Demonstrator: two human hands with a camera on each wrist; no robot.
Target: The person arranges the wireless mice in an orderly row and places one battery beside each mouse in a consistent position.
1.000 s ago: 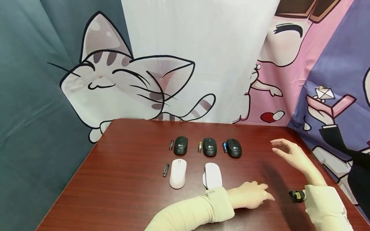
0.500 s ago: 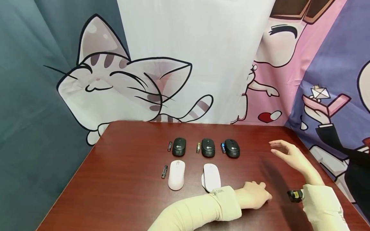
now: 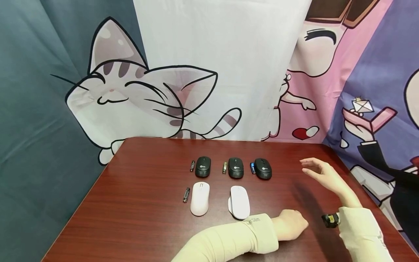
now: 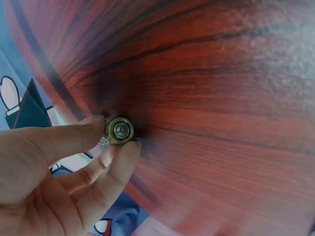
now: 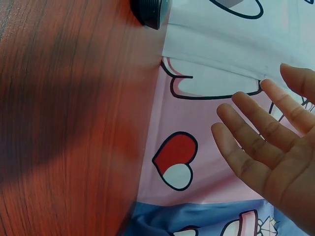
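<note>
My left hand (image 3: pixel 290 225) is low over the table at the right of the front row, its fingers hidden in the head view. In the left wrist view its thumb and fingertips pinch a small cylindrical battery (image 4: pixel 121 130), seen end-on with a gold-coloured rim. The right hand (image 3: pixel 327 176) hovers above the right side of the table, palm turned inward and fingers relaxed, holding nothing. Nearest to the left sleeve lies a white mouse (image 3: pixel 240 202), with a pale flat piece showing from under its left side. Another white mouse (image 3: pixel 200 199) has a dark battery (image 3: pixel 186 195) beside it.
Behind them stand three black mice: left (image 3: pixel 203 166), middle (image 3: pixel 236 167) and right (image 3: pixel 263 168). Each has a battery at its left: a dark one (image 3: pixel 192 166), a gold-green one (image 3: pixel 224 167) and a blue one (image 3: pixel 252 167). A printed curtain (image 3: pixel 222 43) hangs behind the table (image 3: pixel 131 218).
My left hand has moved a little to the right, and its outstretched fingers have drawn in to grip the battery. The right hand has drifted slightly left. The mice stay put.
</note>
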